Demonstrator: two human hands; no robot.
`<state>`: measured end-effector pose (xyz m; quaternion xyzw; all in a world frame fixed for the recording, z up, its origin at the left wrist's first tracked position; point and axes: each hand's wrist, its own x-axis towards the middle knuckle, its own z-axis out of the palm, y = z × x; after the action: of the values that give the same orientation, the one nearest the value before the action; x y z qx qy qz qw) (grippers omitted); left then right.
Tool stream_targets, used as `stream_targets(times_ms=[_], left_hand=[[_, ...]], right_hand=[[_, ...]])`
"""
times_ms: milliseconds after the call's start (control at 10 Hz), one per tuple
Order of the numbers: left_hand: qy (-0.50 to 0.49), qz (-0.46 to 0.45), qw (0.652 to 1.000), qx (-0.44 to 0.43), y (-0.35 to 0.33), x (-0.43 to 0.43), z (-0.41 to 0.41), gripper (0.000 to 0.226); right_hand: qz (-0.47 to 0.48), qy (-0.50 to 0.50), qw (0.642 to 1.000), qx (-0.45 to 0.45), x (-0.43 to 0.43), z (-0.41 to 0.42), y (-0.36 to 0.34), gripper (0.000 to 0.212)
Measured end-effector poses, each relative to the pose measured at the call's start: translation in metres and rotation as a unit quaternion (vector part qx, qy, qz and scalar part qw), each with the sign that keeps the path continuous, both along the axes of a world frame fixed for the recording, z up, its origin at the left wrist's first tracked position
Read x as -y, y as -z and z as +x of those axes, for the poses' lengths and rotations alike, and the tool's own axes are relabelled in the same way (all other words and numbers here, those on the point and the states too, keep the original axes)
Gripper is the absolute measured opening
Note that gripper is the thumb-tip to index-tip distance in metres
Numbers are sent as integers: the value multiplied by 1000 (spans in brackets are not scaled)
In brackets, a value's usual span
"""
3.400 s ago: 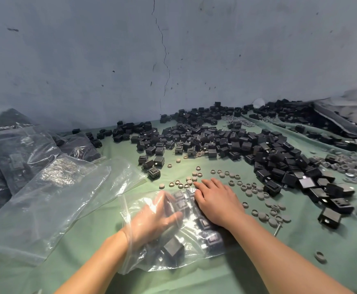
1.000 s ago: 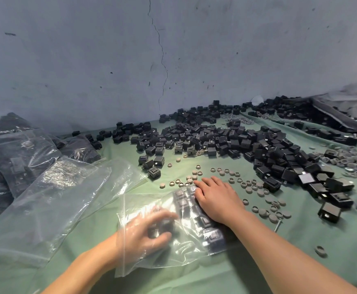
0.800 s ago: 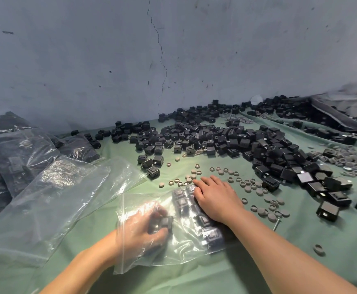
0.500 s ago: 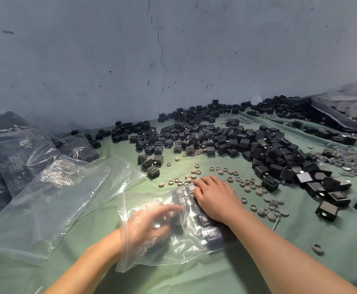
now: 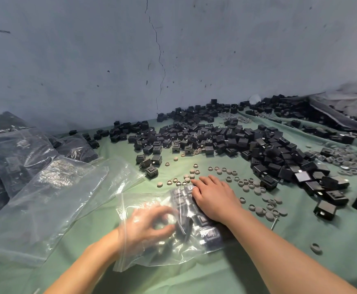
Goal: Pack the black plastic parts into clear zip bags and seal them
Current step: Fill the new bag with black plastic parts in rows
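Observation:
A clear zip bag (image 5: 143,253) lies on the green cloth in front of me, with its open mouth towards the left. Inside it, several black plastic parts (image 5: 207,234) lie in rows. My left hand (image 5: 147,225) is inside the bag, blurred, its fingers curled close to a black part (image 5: 184,229). The blur and the plastic's glare hide whether it grips that part. My right hand (image 5: 213,198) lies flat on top of the bag's far right end and presses on the parts beneath. A big heap of loose black parts (image 5: 237,141) covers the cloth beyond.
Empty clear bags (image 5: 46,198) lie spread to the left, and filled bags of black parts (image 5: 14,151) lie behind them. Small grey caps and rings (image 5: 256,200) are scattered around my right hand. A grey wall (image 5: 173,49) closes the back.
My left hand has kept shifting about inside the bag and has curled its fingers since half a second ago. My right hand has stayed flat on the bag.

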<state>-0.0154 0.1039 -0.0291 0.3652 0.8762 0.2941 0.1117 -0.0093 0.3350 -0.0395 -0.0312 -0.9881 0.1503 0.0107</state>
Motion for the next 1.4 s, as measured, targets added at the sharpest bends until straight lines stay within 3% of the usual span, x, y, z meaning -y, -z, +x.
stream_targets(times_ms=[100, 200, 300, 400, 500, 600, 1200, 1300, 1400], left_hand=[[-12, 2, 1000, 1, 1, -1, 1, 33], [-36, -11, 999, 5, -3, -1, 3, 54], [-38, -80, 996, 3, -8, -6, 5, 70], [-51, -111, 992, -24, -8, -15, 5, 53], [-78, -84, 993, -9, -6, -17, 3, 29], [-93, -68, 993, 18, -4, -18, 3, 21], [-90, -47, 995, 20, 1, -19, -2, 16], [-70, -35, 996, 41, -3, -14, -1, 12], [-51, 20, 991, 123, -11, -5, 0, 19]], right_hand=[[1, 0, 1000, 1, -1, 0, 0, 53], [1, -2, 1000, 2, 0, 1, 0, 53], [2, -2, 1000, 1, -1, 0, 0, 53], [5, -2, 1000, -2, -1, 0, 1, 54], [5, -3, 1000, -2, -1, 0, 1, 54], [6, -3, 1000, -3, -1, -1, 2, 54], [6, 0, 1000, 1, -1, -2, 3, 53], [5, 0, 1000, 2, -1, -2, 3, 53], [3, 1, 1000, -2, -1, -2, 3, 53]])
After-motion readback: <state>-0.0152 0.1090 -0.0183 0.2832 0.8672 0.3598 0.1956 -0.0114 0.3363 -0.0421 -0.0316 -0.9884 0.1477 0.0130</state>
